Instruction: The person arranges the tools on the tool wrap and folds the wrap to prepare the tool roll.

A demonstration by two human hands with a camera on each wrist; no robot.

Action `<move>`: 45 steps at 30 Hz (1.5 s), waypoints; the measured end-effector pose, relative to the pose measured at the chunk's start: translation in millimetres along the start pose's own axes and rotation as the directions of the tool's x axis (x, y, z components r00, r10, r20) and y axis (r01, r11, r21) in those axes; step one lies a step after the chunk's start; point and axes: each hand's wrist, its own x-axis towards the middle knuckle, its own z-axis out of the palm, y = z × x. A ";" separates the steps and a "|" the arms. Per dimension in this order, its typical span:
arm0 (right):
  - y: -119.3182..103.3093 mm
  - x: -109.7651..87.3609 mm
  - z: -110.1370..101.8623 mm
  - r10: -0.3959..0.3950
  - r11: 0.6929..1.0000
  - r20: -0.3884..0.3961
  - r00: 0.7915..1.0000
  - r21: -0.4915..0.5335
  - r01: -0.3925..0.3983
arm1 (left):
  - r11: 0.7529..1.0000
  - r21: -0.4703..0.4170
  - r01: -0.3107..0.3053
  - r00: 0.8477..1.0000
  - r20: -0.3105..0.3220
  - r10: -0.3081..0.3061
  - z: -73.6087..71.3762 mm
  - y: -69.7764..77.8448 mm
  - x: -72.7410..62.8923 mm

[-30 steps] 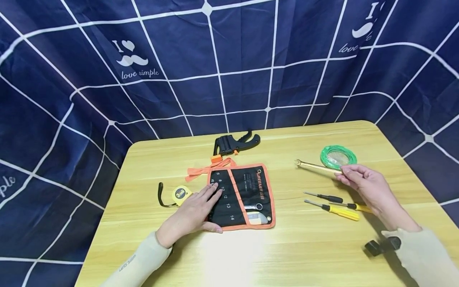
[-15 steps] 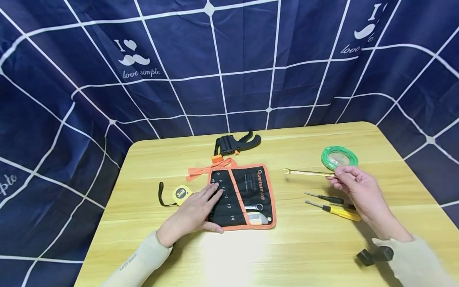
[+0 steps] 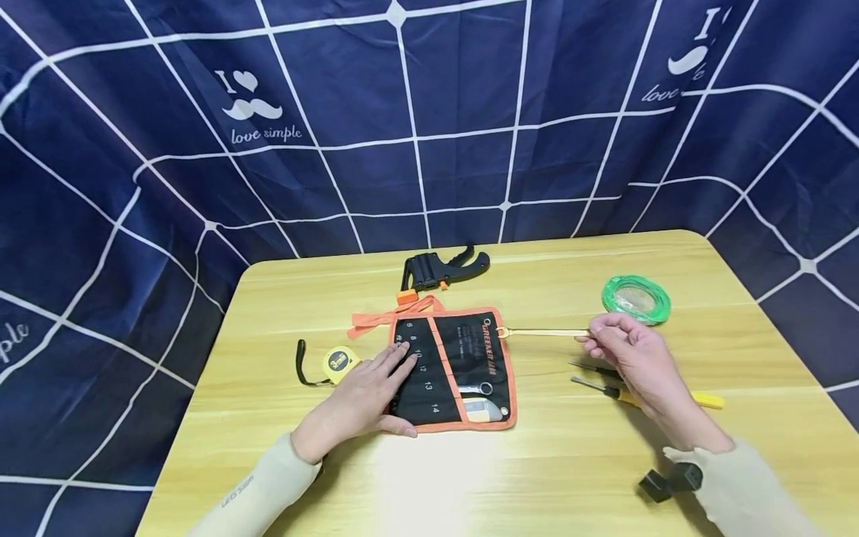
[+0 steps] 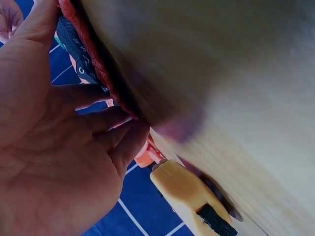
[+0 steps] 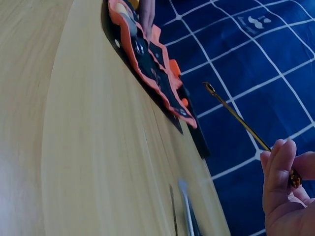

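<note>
A black tool pouch (image 3: 463, 373) with orange trim and numbered slots lies flat on the table. My left hand (image 3: 365, 395) rests on its left part, fingers straight; in the left wrist view the fingers lie along the pouch's edge. A silver wrench (image 3: 476, 388) and a grey-and-yellow utility knife (image 3: 482, 409) show in the pouch's lower pockets. Between thumb and fingers my right hand (image 3: 637, 358) pinches one end of a gold-coloured wrench (image 3: 546, 333). Its open-ended head points left, over the pouch's right edge in the head view; the right wrist view shows it raised above the table.
A yellow tape measure (image 3: 338, 362) sits left of the pouch. Behind it lies a black clamp (image 3: 446, 268) with orange tips. Green wire coil (image 3: 636, 298) lies at the right. Screwdrivers (image 3: 597, 385) lie partly hidden under my right hand.
My right hand has moved left with the gold-coloured wrench, bringing its head from clear of the pouch to over its right edge. My left hand stays in place on the pouch.
</note>
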 end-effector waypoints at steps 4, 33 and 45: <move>4.1 2.7 12.6 0.019 0.998 0.016 1.000 -0.065 -0.018 | 1.000 0.005 0.003 1.000 0.004 -0.003 0.4 -0.5 -0.5; 27.7 18.8 61.3 0.209 0.913 0.100 0.973 -0.376 -0.157 | 1.000 -0.004 -0.001 1.000 -0.011 0.001 1.6 -1.4 0.9; 28.9 12.7 55.0 0.249 0.886 0.090 0.964 -0.423 -0.190 | 1.000 -0.008 0.009 1.000 0.008 -0.008 1.1 -1.4 0.4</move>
